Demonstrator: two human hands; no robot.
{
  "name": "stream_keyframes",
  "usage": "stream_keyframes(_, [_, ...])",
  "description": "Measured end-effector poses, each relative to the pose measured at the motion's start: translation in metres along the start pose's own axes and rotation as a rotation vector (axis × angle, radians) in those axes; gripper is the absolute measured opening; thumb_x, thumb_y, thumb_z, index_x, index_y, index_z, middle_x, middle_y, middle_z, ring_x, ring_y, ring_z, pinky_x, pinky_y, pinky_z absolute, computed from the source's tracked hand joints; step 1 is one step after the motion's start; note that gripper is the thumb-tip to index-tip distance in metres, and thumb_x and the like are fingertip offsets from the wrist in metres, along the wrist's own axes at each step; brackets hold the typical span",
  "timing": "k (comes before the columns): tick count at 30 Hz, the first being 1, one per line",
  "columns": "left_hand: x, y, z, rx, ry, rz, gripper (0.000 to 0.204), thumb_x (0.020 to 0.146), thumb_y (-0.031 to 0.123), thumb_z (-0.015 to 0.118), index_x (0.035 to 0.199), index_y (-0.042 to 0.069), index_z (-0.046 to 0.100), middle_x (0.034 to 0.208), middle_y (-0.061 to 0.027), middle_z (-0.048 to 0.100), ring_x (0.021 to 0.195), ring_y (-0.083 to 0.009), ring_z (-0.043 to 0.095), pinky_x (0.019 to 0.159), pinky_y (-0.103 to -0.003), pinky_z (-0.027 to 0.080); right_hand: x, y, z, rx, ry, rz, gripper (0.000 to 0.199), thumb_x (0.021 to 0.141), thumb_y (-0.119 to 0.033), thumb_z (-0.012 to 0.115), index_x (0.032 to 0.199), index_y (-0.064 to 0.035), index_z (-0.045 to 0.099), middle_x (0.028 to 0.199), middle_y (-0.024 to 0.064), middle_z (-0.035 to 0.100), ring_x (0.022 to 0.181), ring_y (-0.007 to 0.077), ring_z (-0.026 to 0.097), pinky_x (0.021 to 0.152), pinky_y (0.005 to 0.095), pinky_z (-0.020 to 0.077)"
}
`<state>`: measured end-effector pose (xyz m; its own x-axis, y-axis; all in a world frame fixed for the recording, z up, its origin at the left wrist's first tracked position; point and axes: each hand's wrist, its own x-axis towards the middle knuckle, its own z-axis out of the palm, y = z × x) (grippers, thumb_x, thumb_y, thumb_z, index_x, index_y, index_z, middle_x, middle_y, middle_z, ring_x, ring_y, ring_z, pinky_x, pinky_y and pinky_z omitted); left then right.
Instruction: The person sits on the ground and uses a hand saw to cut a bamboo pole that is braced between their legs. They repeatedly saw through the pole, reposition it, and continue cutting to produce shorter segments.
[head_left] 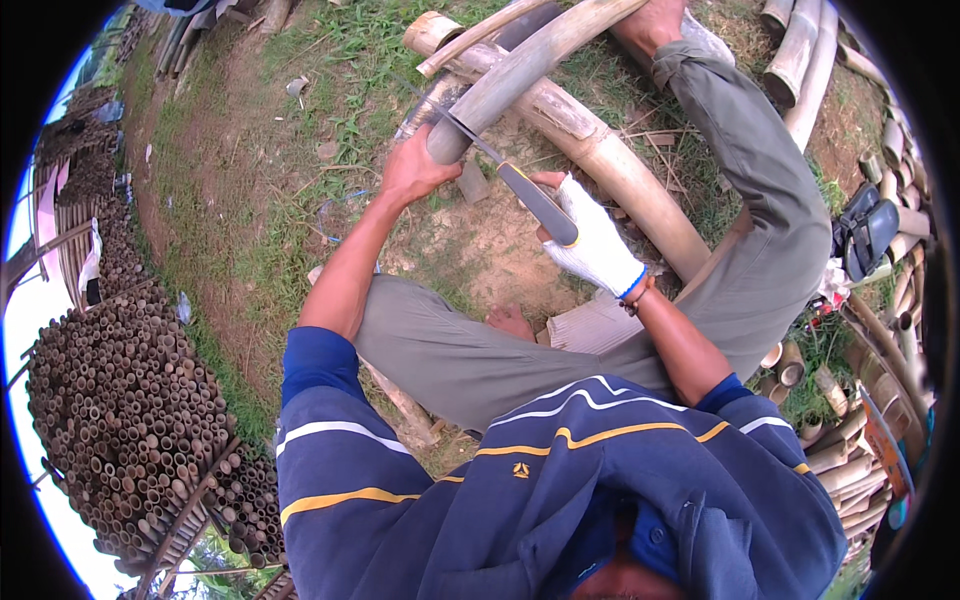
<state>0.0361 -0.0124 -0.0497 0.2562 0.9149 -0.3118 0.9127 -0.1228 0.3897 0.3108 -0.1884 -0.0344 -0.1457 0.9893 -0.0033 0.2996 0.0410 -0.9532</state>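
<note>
While L hand grip closed round bamboo pole, gloved R hand tight on knife.

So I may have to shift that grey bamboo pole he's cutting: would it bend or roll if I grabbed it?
The grey bamboo pole is probably stiff: it stays straight, held only near its cut end by the left hand. Being round, it could roll off the thicker tan bamboo pole it crosses. The knife in the gloved right hand touches its end, so keep clear.

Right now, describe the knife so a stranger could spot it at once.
Start at the thick pale bamboo pole lying across the bare dirt ahead. Just before it, the gloved right hand grips the knife, its blade laid across the grey split bamboo piece under the bare left hand. It alone is metal, with a yellow collar.
</note>
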Motion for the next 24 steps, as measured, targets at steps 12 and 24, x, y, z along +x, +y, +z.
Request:
stream_keyframes(12, [-0.005,0.001,0.011,-0.051,-0.014,-0.064,0.080,0.067,0.041,0.087,0.135,0.004,0.064,0.118,-0.0254,0.076,0.107,-0.0389,0.075,0.096,-0.046,0.057,-0.152,-0.053,-0.074,0.075,-0.057,0.380,0.067,0.082,-0.002,0.073,0.146,-0.0095,0.055,0.120,0.0107,0.067,0.092,0.0211,0.068,0.087,0.0352,0.0549])
stream_keyframes(24, [0.003,-0.029,0.000,0.013,0.109,-0.062,0.081,0.069,0.045,0.089,0.135,0.005,0.063,0.120,-0.0231,0.075,0.110,-0.0385,0.074,0.098,-0.047,0.056,0.036,0.016,0.017,0.038,-0.016,-0.078,0.069,0.082,-0.011,0.080,0.147,-0.0103,0.054,0.128,0.0193,0.066,0.114,0.0381,0.069,0.097,0.0444,0.0566])
